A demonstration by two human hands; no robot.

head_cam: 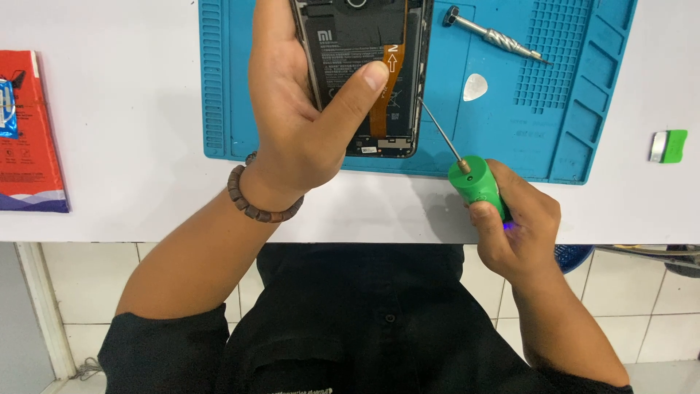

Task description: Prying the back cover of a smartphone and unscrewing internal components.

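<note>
Right hand (518, 230) grip wrapped round a glossy green electric screwdriver (477, 186), thin steel bit touching the phone's edge, left hand (299, 109) grip clamping the opened smartphone (364, 44), black battery and orange flex exposed, over ribbed blue silicone mat (510, 138), white surface (124, 146)

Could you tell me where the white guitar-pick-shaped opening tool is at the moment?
In the head view the white pick lies untouched on the blue work mat, right of the opened phone and below the loose metal screwdriver.
</note>
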